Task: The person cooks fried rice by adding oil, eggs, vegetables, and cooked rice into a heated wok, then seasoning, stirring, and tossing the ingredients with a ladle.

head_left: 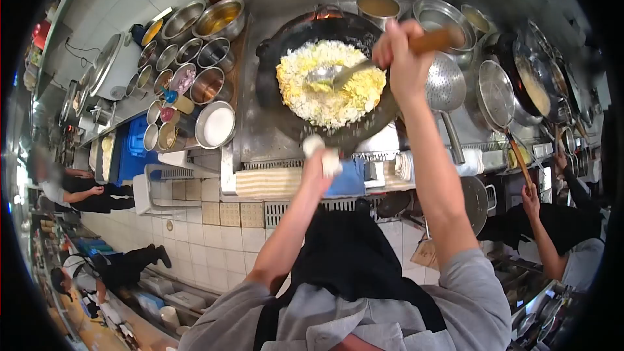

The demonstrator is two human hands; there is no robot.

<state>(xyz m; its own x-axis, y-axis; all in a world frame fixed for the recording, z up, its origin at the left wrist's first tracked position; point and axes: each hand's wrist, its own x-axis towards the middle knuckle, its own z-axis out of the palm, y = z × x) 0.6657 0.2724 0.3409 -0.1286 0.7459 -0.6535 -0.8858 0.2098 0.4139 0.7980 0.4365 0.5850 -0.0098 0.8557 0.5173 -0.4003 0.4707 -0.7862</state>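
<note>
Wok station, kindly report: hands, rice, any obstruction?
Right hand gripping ladle; left hand holding white cloth at near rim of wok. Rice inside wok. No obstruction seen.

We wear a grey shirt [385,317] with short sleeves [473,286] and a folded collar [325,334]. Over it sits our black apron [351,253], with dark shoulder straps [267,326].

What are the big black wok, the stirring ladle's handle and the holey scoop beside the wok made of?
Wok: probably iron or steel; dull, blackened surface.
Ladle handle: likely wood, judging by its warm brown colour; blur hides any grain.
Holey scoop: metal, perhaps stainless steel; silvery grey with a soft sheen.
</note>
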